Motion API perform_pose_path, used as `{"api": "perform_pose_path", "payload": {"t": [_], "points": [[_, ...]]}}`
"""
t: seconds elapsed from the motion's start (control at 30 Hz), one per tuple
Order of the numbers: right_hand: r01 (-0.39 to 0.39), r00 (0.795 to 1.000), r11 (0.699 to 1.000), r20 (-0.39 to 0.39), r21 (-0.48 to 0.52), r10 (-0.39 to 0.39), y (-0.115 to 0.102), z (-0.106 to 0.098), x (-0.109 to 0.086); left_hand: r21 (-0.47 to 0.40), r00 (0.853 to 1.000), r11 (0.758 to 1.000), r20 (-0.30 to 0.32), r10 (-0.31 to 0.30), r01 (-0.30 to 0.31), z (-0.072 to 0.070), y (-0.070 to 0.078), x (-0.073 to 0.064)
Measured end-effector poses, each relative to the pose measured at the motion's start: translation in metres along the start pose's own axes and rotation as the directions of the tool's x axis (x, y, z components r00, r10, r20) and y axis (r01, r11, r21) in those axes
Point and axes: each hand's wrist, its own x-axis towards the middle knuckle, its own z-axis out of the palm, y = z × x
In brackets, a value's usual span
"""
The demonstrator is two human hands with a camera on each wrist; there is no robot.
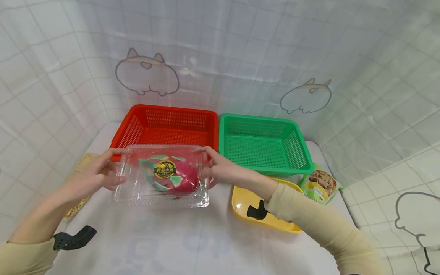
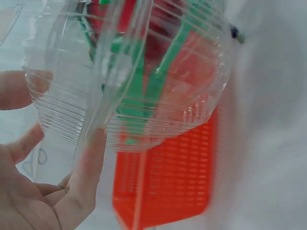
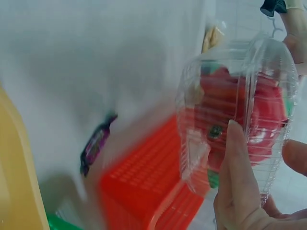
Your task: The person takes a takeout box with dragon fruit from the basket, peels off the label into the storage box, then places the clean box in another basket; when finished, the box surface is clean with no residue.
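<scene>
My left hand (image 1: 99, 173): fingers part-curled, gripping one end | My right hand (image 1: 220, 168): fingers part-curled, gripping the other | Ribbed clear plastic box (image 1: 137, 185): raised near perforated red basket (image 1: 177, 117); glossy red-green fruit (image 1: 185, 177) inside

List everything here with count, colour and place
Container: one, clear, centre-left
Fruit: one, pink-green, inside
Label: one, black-yellow, atop container
Left basket: one, red, behind container
Right basket: one, green, alongside
Tray: one, yellow, right foreground
Bag: one, green, right
Packet: one, tan, left
Table: one, white, underneath
Wrapped piece: one, purple, on table
Sheeting: uncounted, white, behind
Sleeves: two, beige, foreground
Mounts: two, black, foreground
Left hand: one, gripping container
Right hand: one, gripping container
</scene>
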Motion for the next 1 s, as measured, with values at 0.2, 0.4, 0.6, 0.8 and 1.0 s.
{"api": "perform_pose_path", "payload": {"t": [0.2, 0.4, 0.6, 0.8, 1.0], "points": [[0.026, 1.000, 1.000, 0.012, -0.004, -0.026, 0.013, 0.016, -0.009, 0.018, 0.998, 1.000, -0.055, 0.002, -0.001, 0.010, -0.008, -0.021], [0.011, 1.000, 0.999, 0.023, 0.034, -0.012, 0.030, 0.035, -0.011, 0.011, 0.999, 1.000, -0.047, -0.026, 0.026, 0.022, -0.026, -0.035], [-0.004, 1.000, 0.998, 0.014, 0.061, 0.003, 0.058, 0.053, -0.005, -0.054, 0.993, 0.992, -0.015, -0.116, 0.115, 0.040, -0.046, -0.043], [-0.012, 1.000, 0.995, 0.022, 0.096, 0.010, 0.080, 0.067, -0.002, -0.073, 0.991, 0.988, -0.004, -0.136, 0.136, 0.051, -0.065, -0.048], [-0.034, 0.999, 0.994, 0.002, 0.101, 0.034, 0.091, 0.074, 0.000, -0.108, 0.991, 0.985, 0.010, -0.135, 0.135, 0.060, -0.075, -0.047]]}}
